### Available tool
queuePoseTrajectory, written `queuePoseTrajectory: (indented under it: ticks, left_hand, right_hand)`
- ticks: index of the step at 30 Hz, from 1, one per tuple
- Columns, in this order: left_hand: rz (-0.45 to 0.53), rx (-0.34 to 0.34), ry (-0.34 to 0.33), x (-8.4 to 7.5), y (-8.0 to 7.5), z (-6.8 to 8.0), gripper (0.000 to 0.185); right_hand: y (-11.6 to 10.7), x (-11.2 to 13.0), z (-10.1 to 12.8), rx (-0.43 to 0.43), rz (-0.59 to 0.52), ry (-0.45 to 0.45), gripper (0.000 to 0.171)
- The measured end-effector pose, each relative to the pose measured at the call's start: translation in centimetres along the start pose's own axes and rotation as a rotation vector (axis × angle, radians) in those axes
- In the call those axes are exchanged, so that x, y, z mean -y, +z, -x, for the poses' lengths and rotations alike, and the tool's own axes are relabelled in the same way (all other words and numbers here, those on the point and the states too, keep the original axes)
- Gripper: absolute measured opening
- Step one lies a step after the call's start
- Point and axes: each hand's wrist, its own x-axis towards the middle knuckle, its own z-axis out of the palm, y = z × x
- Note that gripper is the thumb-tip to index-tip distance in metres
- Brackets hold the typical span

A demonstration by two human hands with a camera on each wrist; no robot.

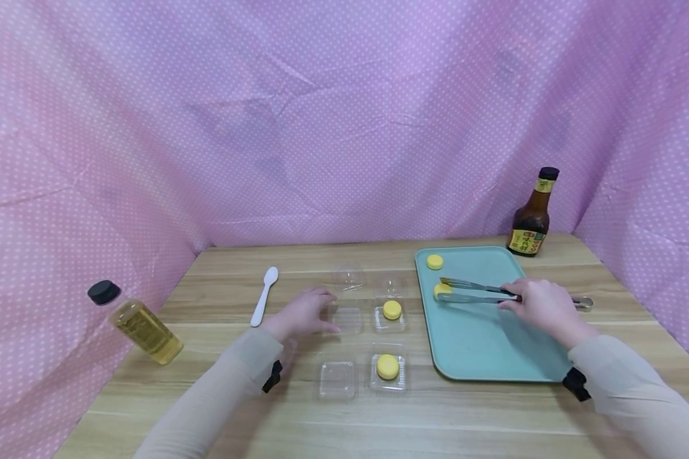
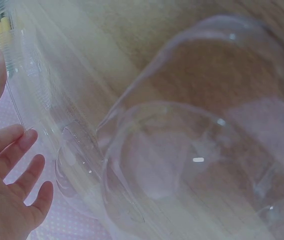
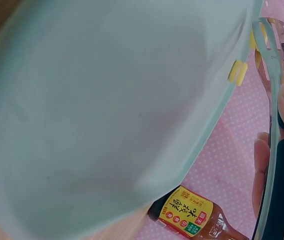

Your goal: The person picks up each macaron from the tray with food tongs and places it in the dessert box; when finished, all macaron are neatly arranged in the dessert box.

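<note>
1. Right hand grips a pair of metal tongs with dark handle pads, fingers curled over the handles, above the pale green rectangular plastic tray on the right side of the counter.
2. Tong tips lie around a round yellow cake on the tray's far left part; whether they actually squeeze it cannot be told.
3. A second round yellow cake sits near the tray's far left corner, apart from the tongs.
4. Left hand rests on the wooden counter with relaxed, spread fingers, its fingertips touching an empty clear plastic clamshell box with a domed lid folded back; the left wrist view shows the fingers straight beside the clear plastic.
5. Just right of that box stands another open clear clamshell box holding a yellow cake.
6. Nearer the person lie an empty clear plastic square box and, beside it on the right, a clear square box with a yellow cake in it.
7. A white plastic spoon lies on the counter left of the left hand, apart from it.
8. A clear bottle of yellow oil with a black cap leans at the counter's left edge.
9. A brown sauce bottle with a yellow label stands upright just behind the tray's far right corner.
10. Pink dotted cloth hangs behind and to both sides.
</note>
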Motion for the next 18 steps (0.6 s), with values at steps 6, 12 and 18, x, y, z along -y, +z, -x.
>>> queuePoseTrajectory:
  ticks: [6,12,18]
  left_hand:
    - [-0.001,0.000,0.004,0.05,0.03,-0.01,0.074]
    - [0.014,0.002,0.001,0.10,0.06,0.00,0.075]
    - [-0.002,-0.002,0.006,0.24,0.19,-0.13,0.074]
  right_hand:
    - [-0.15,0.23,-0.03,-0.011,0.000,0.000,0.040]
    - [-0.29,0.51,-0.12,-0.028,-0.008,-0.006,0.039]
    - [-0.42,0.81,-0.35,-0.031,0.002,-0.020,0.038]
